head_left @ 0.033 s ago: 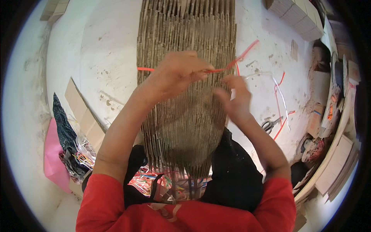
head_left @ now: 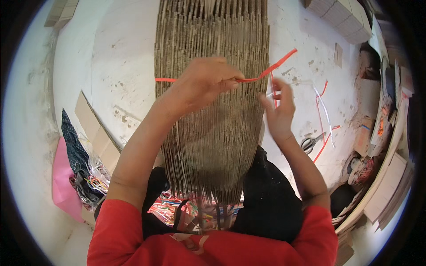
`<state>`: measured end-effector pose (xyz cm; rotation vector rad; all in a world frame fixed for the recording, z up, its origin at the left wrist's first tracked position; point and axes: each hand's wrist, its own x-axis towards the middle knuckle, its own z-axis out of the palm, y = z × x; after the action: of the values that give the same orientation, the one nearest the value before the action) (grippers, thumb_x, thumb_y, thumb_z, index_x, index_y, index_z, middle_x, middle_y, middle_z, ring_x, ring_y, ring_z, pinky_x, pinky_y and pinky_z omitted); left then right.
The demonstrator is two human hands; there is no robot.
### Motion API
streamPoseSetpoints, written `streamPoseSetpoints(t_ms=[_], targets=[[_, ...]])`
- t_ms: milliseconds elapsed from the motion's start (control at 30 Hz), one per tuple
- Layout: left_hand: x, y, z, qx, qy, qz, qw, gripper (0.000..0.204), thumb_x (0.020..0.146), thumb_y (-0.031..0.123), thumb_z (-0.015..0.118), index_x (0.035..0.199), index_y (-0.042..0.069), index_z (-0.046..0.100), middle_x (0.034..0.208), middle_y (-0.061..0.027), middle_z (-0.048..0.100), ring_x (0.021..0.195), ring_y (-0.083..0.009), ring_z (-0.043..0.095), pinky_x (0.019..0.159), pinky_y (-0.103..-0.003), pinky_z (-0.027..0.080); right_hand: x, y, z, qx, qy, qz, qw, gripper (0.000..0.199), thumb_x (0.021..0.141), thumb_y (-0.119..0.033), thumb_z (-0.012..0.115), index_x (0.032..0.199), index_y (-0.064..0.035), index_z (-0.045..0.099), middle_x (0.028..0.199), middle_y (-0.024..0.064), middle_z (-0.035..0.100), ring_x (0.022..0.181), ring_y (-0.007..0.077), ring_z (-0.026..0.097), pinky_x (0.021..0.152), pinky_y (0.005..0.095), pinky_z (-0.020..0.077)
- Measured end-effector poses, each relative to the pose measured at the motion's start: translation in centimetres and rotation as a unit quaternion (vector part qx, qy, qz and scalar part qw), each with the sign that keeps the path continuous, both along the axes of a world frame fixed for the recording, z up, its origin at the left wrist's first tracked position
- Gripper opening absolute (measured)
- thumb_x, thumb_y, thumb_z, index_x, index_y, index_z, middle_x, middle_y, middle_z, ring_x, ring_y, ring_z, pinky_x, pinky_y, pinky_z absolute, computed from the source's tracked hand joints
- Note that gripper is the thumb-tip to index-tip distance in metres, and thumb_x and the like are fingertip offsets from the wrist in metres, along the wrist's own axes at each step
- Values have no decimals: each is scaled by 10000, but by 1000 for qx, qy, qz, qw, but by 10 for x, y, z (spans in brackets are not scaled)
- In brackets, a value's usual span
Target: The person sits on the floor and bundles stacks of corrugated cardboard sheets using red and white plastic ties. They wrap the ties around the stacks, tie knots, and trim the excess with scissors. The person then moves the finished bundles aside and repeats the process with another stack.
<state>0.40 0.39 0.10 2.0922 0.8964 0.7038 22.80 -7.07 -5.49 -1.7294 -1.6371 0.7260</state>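
Observation:
A long bundle of thin brown cardboard sheets (head_left: 208, 137), packed on edge, stretches from between my legs to the top of the view. A flat red strap (head_left: 249, 80) crosses it, with a free end sticking up at the right. My left hand (head_left: 202, 86) lies over the bundle, its thumb and fingers pinched on the strap. Just past the bundle's right edge is my right hand (head_left: 282, 111), thumb and fingers apart, beside a part of the strap that hangs down there. Whether it touches that part I cannot tell.
Scissors (head_left: 310, 142) lie on the pale floor at the right, near loose red and white straps (head_left: 327, 116). Cardboard stacks (head_left: 344, 20) line the right side. At the left are a cardboard piece (head_left: 95, 126) and a pink sheet (head_left: 64, 181). Coloured strap scraps (head_left: 166, 208) lie between my legs.
My right hand has moved a little to the right, away from the bundle's edge. The strap's free end has shifted slightly; my left hand keeps its pinch in nearly the same place.

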Motion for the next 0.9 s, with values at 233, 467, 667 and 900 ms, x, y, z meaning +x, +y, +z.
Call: streamPoseSetpoints(t_ms=[233, 467, 667, 900], targets=[[61, 1, -61, -19, -70, -77, 994, 105, 761, 19, 631, 861, 37, 606, 831, -46, 594, 820, -209, 542, 833, -352, 453, -17, -15, -53, -72, 73, 64, 993, 253, 835, -137, 580, 1055, -14, 596, 989, 176, 597, 879, 301, 577, 774, 365, 457], [69, 9, -91, 91, 107, -113, 984, 135, 744, -12, 601, 868, 40, 600, 817, -87, 566, 909, -256, 546, 1037, -433, 335, 53, 25, -86, -303, 379, 74, 871, 430, 751, -97, 637, 1160, 18, 574, 1034, 156, 610, 872, 194, 593, 748, 303, 500], [78, 5, -97, 119, 49, -64, 990, 147, 735, -17, 604, 873, 32, 601, 764, -99, 548, 880, -276, 542, 993, -404, 380, 56, 61, -192, -40, -21, -129, 991, 393, 736, -139, 638, 1097, 10, 597, 940, 214, 630, 877, 356, 605, 772, 415, 482], [84, 5, -93, 81, 59, -31, 994, 165, 720, -29, 646, 866, 33, 603, 791, -85, 561, 846, -260, 557, 989, -409, 394, 83, 48, -203, -177, 56, -62, 981, 252, 765, -277, 630, 759, -26, 635, 684, 174, 602, 710, 332, 609, 654, 406, 470]])
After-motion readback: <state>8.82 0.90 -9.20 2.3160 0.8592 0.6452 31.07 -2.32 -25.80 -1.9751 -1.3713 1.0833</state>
